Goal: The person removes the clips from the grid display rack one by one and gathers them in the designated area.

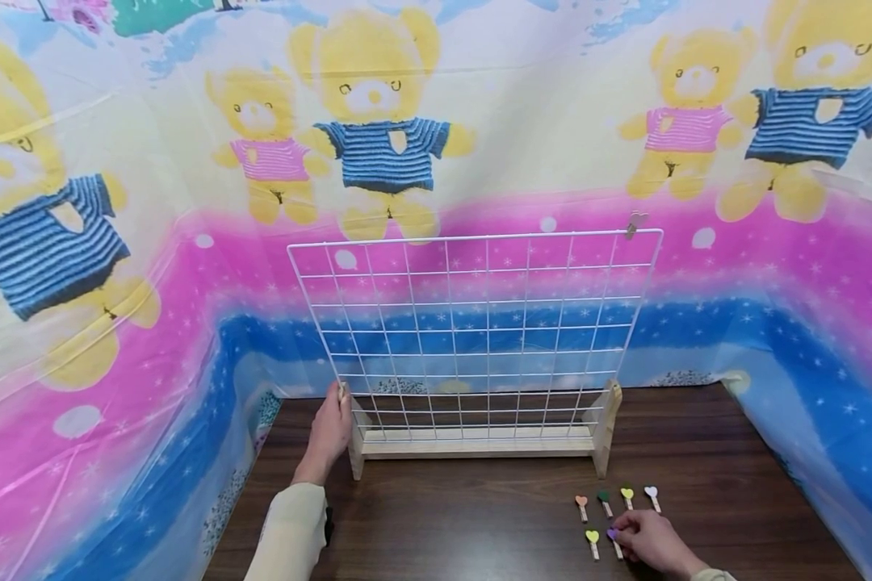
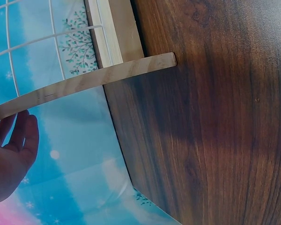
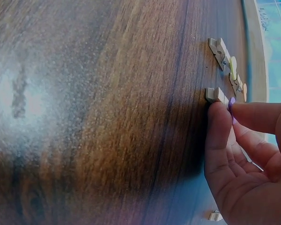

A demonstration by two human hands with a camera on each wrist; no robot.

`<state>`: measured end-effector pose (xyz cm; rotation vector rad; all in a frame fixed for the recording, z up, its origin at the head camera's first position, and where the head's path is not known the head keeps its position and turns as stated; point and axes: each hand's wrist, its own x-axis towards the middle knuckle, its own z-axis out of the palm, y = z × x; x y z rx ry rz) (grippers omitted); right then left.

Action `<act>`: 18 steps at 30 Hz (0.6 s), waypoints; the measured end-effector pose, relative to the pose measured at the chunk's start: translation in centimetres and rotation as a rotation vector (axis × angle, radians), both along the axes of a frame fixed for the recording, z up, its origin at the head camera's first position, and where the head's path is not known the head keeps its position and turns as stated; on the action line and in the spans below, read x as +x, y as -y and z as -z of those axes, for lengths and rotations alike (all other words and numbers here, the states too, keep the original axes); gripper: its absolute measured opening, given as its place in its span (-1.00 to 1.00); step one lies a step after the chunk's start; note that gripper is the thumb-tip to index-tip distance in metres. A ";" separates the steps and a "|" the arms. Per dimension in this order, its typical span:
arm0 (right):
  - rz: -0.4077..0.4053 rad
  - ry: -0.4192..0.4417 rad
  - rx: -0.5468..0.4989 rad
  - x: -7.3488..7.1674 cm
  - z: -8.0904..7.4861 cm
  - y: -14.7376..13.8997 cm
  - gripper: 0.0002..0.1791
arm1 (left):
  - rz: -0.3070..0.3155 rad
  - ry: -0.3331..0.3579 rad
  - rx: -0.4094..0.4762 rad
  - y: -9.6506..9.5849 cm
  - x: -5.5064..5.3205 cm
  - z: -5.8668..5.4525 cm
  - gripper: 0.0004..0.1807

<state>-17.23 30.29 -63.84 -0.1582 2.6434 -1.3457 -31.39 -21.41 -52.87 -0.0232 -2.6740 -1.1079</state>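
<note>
A white wire grid (image 1: 468, 331) stands upright in a wooden stand (image 1: 480, 444). At the top of the stand's left post (image 2: 84, 82), my left hand (image 1: 329, 428) holds the wood, fingertips against its outer side; the post's top lies outside the left wrist view. My right hand (image 1: 654, 539) pinches a small wooden clothespin with a purple heart (image 3: 232, 104), thumb and finger on the heart, close over the table. Beside it lies a clothespin with a yellow-green heart (image 1: 592, 541). Behind are clothespins with orange (image 1: 581, 504), dark green (image 1: 605, 500), yellow (image 1: 628, 495) and white (image 1: 651, 495) hearts.
Another heart clip (image 1: 635, 223) sits on the grid's top edge near the right corner. The dark wooden table (image 1: 443, 516) carries everything. A cloth printed with bears (image 1: 552, 121) hangs behind and along both sides.
</note>
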 end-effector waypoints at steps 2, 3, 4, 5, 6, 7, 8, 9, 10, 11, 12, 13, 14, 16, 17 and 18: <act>-0.003 -0.003 -0.001 0.0 -0.1 0.0 -0.88 | -0.001 0.004 0.004 0.0 0.0 0.0 -0.65; -0.005 -0.006 0.006 0.1 -0.1 0.0 -0.88 | 0.000 0.002 0.003 0.1 0.1 0.0 -0.65; -0.008 -0.009 0.016 0.1 -0.2 0.0 -0.88 | 0.001 0.003 0.004 0.1 0.0 0.0 -0.65; -0.009 -0.012 0.023 0.0 -0.3 0.0 -0.88 | 0.002 0.004 0.006 0.1 0.0 0.0 -0.65; -0.010 -0.015 0.031 0.1 -0.3 -0.1 -0.88 | 0.001 0.007 0.008 0.1 0.0 -0.1 -0.65; -0.012 -0.021 0.040 0.0 -0.4 -0.1 -0.87 | 0.000 0.009 0.007 0.1 0.0 -0.1 -0.66; -0.010 -0.021 0.049 0.0 -0.4 -0.1 -0.88 | -0.001 0.010 0.005 0.1 0.0 -0.1 -0.66; -0.011 -0.022 0.053 0.1 -0.5 -0.2 -0.87 | 0.000 0.011 0.003 0.1 -0.1 -0.1 -0.66; -0.007 -0.020 0.061 0.1 -0.7 -0.2 -0.88 | -0.001 0.017 0.004 0.1 -0.1 -0.1 -0.66; 0.000 -0.019 0.071 0.1 -0.9 -0.2 -0.89 | 0.000 0.019 0.005 0.2 -0.1 0.0 -0.65; 0.011 -0.019 0.084 0.1 -1.1 -0.3 -0.90 | 0.001 0.021 0.004 0.2 -0.2 0.0 -0.65; 0.023 -0.020 0.096 0.1 -1.4 -0.3 -0.91 | 0.002 0.023 0.006 0.2 -0.2 0.0 -0.64; 0.034 -0.021 0.108 0.1 -1.7 -0.3 -0.92 | 0.003 0.026 0.006 0.2 -0.2 0.1 -0.64; 0.054 -0.036 0.134 0.0 -2.4 -0.5 -0.92 | 0.009 0.027 0.015 0.2 -0.1 0.1 -0.63; 0.061 -0.045 0.143 0.0 -2.7 -0.5 -0.91 | 0.011 0.027 0.019 0.2 -0.1 0.1 -0.62; 0.069 -0.050 0.140 0.0 -3.1 -0.6 -0.90 | 0.012 0.027 0.022 0.2 -0.1 0.1 -0.62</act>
